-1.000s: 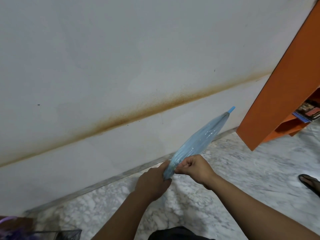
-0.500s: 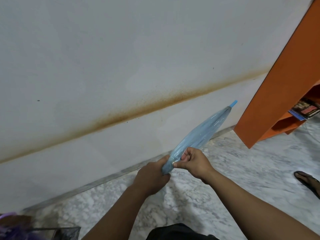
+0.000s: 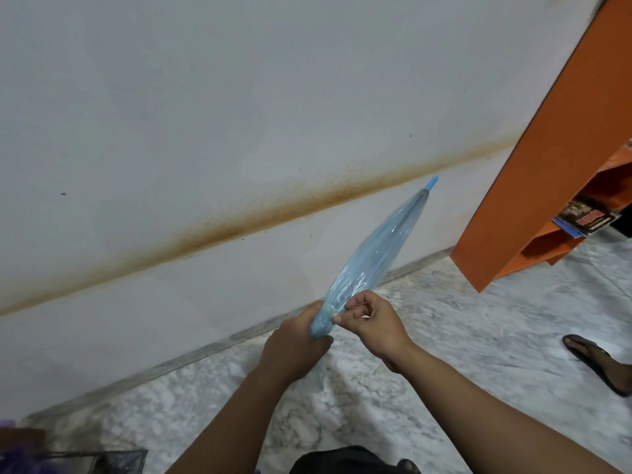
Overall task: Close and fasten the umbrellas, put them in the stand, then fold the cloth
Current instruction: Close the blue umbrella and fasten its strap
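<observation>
A closed, translucent light-blue umbrella [image 3: 372,254] slants up to the right in front of the wall, its blue tip pointing at the orange shelf. My left hand [image 3: 294,343] grips its lower end from the left. My right hand [image 3: 371,325] pinches the canopy folds just above that, thumb and fingers on the plastic. The handle is hidden behind my hands. At the bottom left corner the dark wire rim of the stand [image 3: 102,460] shows, with something purple [image 3: 10,453] beside it.
A white wall [image 3: 239,114] with a brown stain band fills the upper view. An orange shelf unit [image 3: 547,165] holding magazines [image 3: 584,217] stands at the right. The floor [image 3: 478,336] is grey marble. A sandalled foot [image 3: 595,364] rests at the right edge.
The umbrella has tilted slightly more upright and shifted a little left. My right hand has loosened from a fist to a pinch on the canopy folds.
</observation>
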